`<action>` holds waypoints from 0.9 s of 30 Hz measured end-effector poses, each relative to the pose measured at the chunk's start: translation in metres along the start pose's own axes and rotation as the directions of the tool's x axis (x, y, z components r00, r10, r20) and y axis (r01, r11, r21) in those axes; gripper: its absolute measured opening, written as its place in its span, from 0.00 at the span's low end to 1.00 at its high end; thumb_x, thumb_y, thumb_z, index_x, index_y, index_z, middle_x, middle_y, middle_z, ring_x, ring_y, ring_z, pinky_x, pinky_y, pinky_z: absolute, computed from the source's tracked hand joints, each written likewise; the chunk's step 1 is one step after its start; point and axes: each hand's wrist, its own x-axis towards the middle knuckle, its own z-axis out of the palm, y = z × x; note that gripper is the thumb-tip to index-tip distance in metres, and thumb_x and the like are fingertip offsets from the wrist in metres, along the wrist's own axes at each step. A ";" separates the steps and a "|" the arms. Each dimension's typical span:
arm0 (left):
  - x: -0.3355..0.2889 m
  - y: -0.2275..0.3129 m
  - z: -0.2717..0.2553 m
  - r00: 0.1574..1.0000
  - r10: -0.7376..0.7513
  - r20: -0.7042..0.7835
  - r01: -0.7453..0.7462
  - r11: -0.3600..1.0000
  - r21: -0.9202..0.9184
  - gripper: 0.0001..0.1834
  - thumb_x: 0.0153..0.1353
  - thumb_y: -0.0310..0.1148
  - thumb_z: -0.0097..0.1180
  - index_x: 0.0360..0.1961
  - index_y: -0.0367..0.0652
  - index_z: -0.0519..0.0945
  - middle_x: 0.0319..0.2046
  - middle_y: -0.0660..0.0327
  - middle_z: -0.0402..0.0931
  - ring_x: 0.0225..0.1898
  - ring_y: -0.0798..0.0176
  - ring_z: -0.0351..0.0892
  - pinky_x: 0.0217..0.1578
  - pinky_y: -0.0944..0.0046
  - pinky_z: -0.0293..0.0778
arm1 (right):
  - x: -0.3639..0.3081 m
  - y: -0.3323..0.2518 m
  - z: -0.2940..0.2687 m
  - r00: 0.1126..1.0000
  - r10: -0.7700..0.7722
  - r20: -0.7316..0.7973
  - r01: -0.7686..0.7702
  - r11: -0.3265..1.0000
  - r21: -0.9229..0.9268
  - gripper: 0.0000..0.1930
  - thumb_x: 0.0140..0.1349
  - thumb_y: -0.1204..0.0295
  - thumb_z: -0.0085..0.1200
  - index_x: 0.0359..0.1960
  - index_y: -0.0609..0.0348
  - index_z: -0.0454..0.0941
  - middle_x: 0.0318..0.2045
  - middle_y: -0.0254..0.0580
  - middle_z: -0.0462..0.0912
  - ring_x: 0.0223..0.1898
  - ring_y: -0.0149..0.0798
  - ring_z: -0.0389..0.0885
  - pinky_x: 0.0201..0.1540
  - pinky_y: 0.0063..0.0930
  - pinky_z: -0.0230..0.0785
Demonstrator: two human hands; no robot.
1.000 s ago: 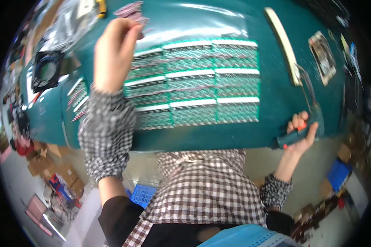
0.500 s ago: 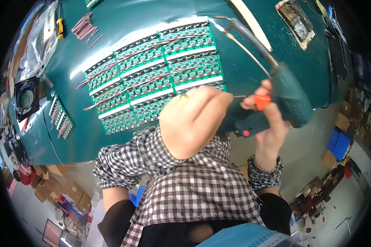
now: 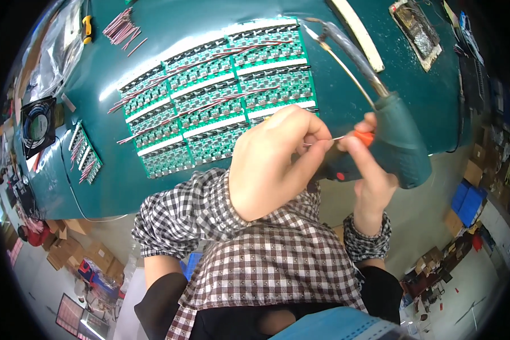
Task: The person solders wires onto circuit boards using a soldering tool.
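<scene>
My left hand (image 3: 280, 161) is closed in a pinch on a thin wire (image 3: 338, 138), whose end points toward my right hand. My right hand (image 3: 374, 173) is wrapped round a dark green soldering gun (image 3: 403, 136) with an orange trigger. Its thumb and fingertips come close to the wire's end; whether they touch it I cannot tell. The gun's metal tip, with a thin solder feed tube (image 3: 348, 73) alongside, points away toward the far side of the table. Left of the gun lies a panel of green circuit boards (image 3: 209, 88), with several red and black wires (image 3: 226, 102) across it.
A bundle of short reddish wires (image 3: 119, 28) and a yellow-handled screwdriver (image 3: 87, 28) lie at the far left. Nearer are a black fan (image 3: 38, 127) and a small circuit board strip (image 3: 85, 156). A soiled tray (image 3: 416, 34) and a long cream strip (image 3: 357, 34) lie at the far right.
My hands have come closer together, and my right thumb has moved in toward the wire's end. My left fingers have turned so that their pinch shows. The view has shifted slightly.
</scene>
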 end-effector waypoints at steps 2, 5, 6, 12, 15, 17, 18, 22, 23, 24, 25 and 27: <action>-0.003 -0.003 -0.012 0.999 -0.033 -0.005 0.033 0.999 0.024 0.05 0.54 0.20 0.57 0.31 0.38 0.76 0.27 0.63 0.73 0.27 0.72 0.70 0.29 0.73 0.68 | 0.002 -0.002 -0.015 0.997 0.061 -0.042 -0.055 0.991 0.126 0.18 0.56 0.80 0.55 0.49 0.71 0.70 0.37 0.45 0.78 0.32 0.37 0.80 0.35 0.28 0.76; 0.001 -0.006 -0.044 0.994 -0.067 -0.084 0.078 0.987 0.137 0.03 0.58 0.23 0.55 0.33 0.37 0.74 0.28 0.65 0.72 0.29 0.72 0.71 0.32 0.73 0.69 | 0.004 -0.001 -0.058 0.999 0.021 -0.026 -0.014 0.971 0.241 0.21 0.62 0.67 0.49 0.51 0.75 0.67 0.37 0.51 0.78 0.35 0.47 0.82 0.35 0.35 0.80; 0.006 -0.006 -0.052 0.993 -0.065 -0.098 0.082 0.980 0.181 0.04 0.58 0.24 0.55 0.33 0.36 0.74 0.28 0.65 0.72 0.29 0.71 0.72 0.32 0.73 0.69 | 0.003 -0.003 -0.064 1.000 0.004 -0.022 0.001 0.969 0.246 0.23 0.62 0.66 0.49 0.51 0.75 0.67 0.37 0.51 0.78 0.36 0.48 0.82 0.35 0.35 0.80; 0.028 -0.005 -0.046 0.999 0.028 0.042 -0.041 0.923 0.382 0.04 0.56 0.24 0.55 0.33 0.37 0.73 0.27 0.61 0.72 0.27 0.66 0.73 0.29 0.69 0.70 | -0.005 -0.020 -0.065 0.997 -0.060 0.040 0.062 0.997 -0.055 0.32 0.57 0.57 0.56 0.52 0.77 0.66 0.36 0.51 0.78 0.36 0.51 0.82 0.36 0.35 0.80; 0.036 -0.022 -0.035 1.000 0.010 0.027 -0.020 0.897 0.441 0.04 0.52 0.24 0.55 0.29 0.38 0.74 0.25 0.58 0.73 0.26 0.62 0.75 0.27 0.65 0.70 | -0.011 -0.021 -0.061 1.000 -0.004 0.008 0.005 0.997 -0.075 0.34 0.54 0.55 0.59 0.51 0.76 0.67 0.35 0.50 0.78 0.35 0.50 0.82 0.35 0.35 0.79; 0.040 -0.035 -0.028 0.996 0.085 -0.005 -0.071 0.861 0.504 0.04 0.49 0.27 0.54 0.25 0.38 0.73 0.23 0.52 0.73 0.25 0.48 0.76 0.26 0.56 0.73 | -0.014 -0.021 -0.059 0.999 0.035 -0.028 -0.038 0.995 -0.092 0.33 0.53 0.54 0.60 0.48 0.76 0.69 0.34 0.50 0.78 0.35 0.49 0.82 0.35 0.35 0.79; 0.039 -0.037 -0.026 0.997 0.083 -0.005 -0.069 0.862 0.502 0.04 0.49 0.27 0.54 0.25 0.38 0.73 0.23 0.52 0.73 0.25 0.48 0.76 0.26 0.56 0.73 | -0.014 -0.020 -0.061 0.999 0.037 -0.028 -0.039 0.995 -0.093 0.33 0.53 0.54 0.60 0.48 0.76 0.69 0.34 0.50 0.78 0.35 0.49 0.82 0.35 0.35 0.79; 0.039 -0.031 -0.023 0.995 0.078 -0.055 -0.039 0.857 0.513 0.04 0.47 0.25 0.56 0.24 0.39 0.73 0.22 0.56 0.72 0.24 0.54 0.75 0.25 0.60 0.72 | -0.016 -0.019 -0.067 0.999 0.035 0.041 -0.029 0.989 -0.144 0.32 0.58 0.56 0.54 0.51 0.77 0.67 0.36 0.52 0.77 0.38 0.48 0.81 0.33 0.33 0.80; 0.039 -0.030 -0.022 0.992 0.096 -0.077 -0.043 0.860 0.509 0.04 0.47 0.24 0.56 0.24 0.40 0.73 0.22 0.59 0.72 0.23 0.59 0.75 0.24 0.63 0.71 | -0.018 -0.019 -0.068 0.998 0.051 0.029 -0.046 0.988 -0.148 0.31 0.58 0.56 0.54 0.51 0.77 0.67 0.36 0.51 0.78 0.38 0.48 0.81 0.33 0.32 0.80; 0.040 -0.032 -0.021 0.993 0.095 -0.076 -0.043 0.860 0.508 0.04 0.47 0.24 0.56 0.24 0.40 0.73 0.22 0.59 0.72 0.23 0.59 0.75 0.24 0.63 0.71 | -0.019 -0.019 -0.068 0.998 0.052 0.027 -0.047 0.988 -0.149 0.31 0.58 0.56 0.54 0.51 0.77 0.67 0.36 0.51 0.78 0.38 0.48 0.81 0.33 0.32 0.80; 0.042 -0.035 -0.020 0.991 0.115 -0.074 -0.064 0.869 0.490 0.04 0.47 0.24 0.56 0.24 0.40 0.73 0.22 0.60 0.72 0.22 0.59 0.75 0.24 0.64 0.71 | -0.020 -0.019 -0.068 0.998 0.059 0.026 -0.055 0.990 -0.133 0.31 0.58 0.57 0.54 0.50 0.77 0.67 0.36 0.51 0.78 0.38 0.48 0.81 0.33 0.32 0.80; 0.043 -0.039 -0.019 0.988 0.131 -0.076 -0.080 0.876 0.475 0.05 0.46 0.24 0.56 0.23 0.41 0.72 0.22 0.60 0.72 0.22 0.60 0.74 0.24 0.64 0.71 | -0.020 -0.019 -0.067 0.997 0.067 0.031 -0.063 0.991 -0.116 0.30 0.58 0.57 0.54 0.50 0.77 0.67 0.36 0.51 0.78 0.38 0.47 0.81 0.32 0.32 0.80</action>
